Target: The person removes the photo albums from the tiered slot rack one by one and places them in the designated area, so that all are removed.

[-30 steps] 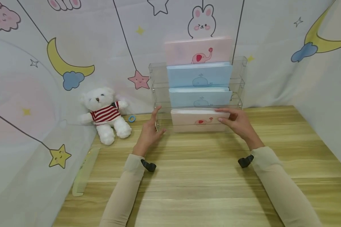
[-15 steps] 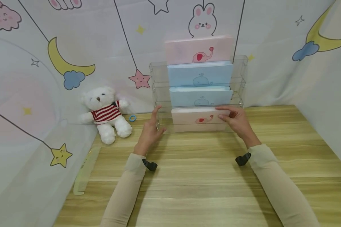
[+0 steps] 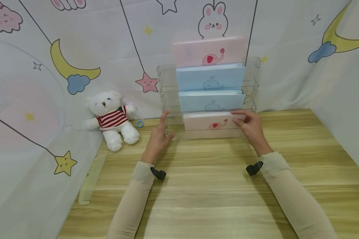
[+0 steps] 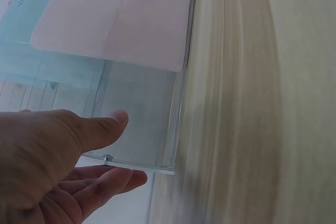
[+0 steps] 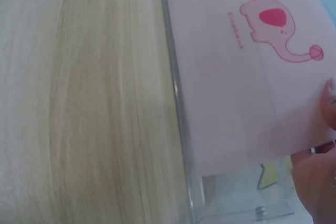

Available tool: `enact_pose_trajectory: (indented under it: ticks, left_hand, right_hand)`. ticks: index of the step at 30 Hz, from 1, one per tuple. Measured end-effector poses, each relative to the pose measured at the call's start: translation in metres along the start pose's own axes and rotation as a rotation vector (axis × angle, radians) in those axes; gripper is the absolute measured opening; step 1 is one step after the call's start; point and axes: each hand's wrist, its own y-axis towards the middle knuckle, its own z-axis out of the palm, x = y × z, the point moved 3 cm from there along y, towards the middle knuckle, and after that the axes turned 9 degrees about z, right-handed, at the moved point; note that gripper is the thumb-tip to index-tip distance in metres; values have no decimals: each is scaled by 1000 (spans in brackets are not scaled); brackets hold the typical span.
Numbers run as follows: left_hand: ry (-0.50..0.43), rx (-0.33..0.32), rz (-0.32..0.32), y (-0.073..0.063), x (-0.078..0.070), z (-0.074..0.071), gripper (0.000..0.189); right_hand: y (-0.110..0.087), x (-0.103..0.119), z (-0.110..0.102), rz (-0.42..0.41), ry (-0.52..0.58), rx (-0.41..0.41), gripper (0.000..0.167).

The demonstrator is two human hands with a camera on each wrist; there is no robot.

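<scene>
A clear acrylic rack [image 3: 175, 118] stands against the back cloth, its tiers stepping upward. In its lowest, front tier sits a pink folder [image 3: 197, 124] printed with a red elephant, white showing along its top. My right hand [image 3: 252, 127] pinches this folder at its upper right corner, thumb in front and fingers behind. My left hand [image 3: 158, 141] holds the rack's left side; in the left wrist view its thumb [image 4: 105, 129] lies on the inner side of the end wall and the fingers curl outside. Behind stand two blue whale folders [image 3: 210, 101] and another pink elephant folder [image 3: 194, 53].
Left of the rack, a white teddy bear [image 3: 112, 116] in a striped shirt sits against the cloth, near a small blue ring [image 3: 140, 123]. A pale green comb [image 3: 91, 181] lies at the wooden table's [image 3: 212, 199] left edge. Printed cloth [image 3: 107, 33] bounds the back and sides.
The front pink folder has slid slightly to the right within its tier, along with my right hand. My left hand keeps its place on the rack.
</scene>
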Motion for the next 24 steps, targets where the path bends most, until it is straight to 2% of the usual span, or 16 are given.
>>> enact_pose_trajectory:
  ticks: [5,12,17,24]
  left_hand:
    - [-15,8,0,-1,3,1,106]
    - [-52,43,-4,-3,10,-1,107]
    - [-76,52,8,-3,9,-3,109]
    - [-69,64,6,-3,7,-3,109]
  right_hand:
    - [-2,6,-6,-15,-12,-64,19]
    - [-3,17,-8,-32,2,-81,20]
    - [-3,22,-9,-45,33,-112,26]
    - [-2,34,-8,-33,80,-167,22]
